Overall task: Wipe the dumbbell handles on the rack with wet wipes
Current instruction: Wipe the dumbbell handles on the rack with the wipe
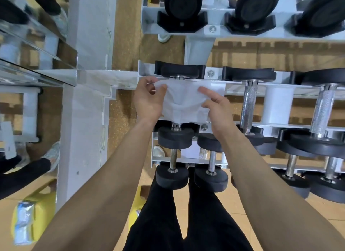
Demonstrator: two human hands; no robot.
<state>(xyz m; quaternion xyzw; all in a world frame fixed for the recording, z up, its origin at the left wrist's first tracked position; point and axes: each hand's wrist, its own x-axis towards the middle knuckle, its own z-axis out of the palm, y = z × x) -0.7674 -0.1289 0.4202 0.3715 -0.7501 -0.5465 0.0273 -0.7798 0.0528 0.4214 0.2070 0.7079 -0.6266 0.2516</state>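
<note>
At the centre of the frame, both hands hold a white wet wipe spread over the handle of the leftmost dumbbell on the rack's middle tier. The left hand pinches the wipe's upper left edge between thumb and fingertips; the right hand pinches its right edge, fingers partly extended. The handle itself is hidden beneath the cloth, and only its steel collars show above and below.

To do this step well, the wipe should probably be wrapped fully around the bar rather than left draped flat, then gripped and drawn along the length while twisting, so the knurling gets cleaned all round. The neighbouring knurled handle, just right of centre, looks uncovered and is likely next.
</note>
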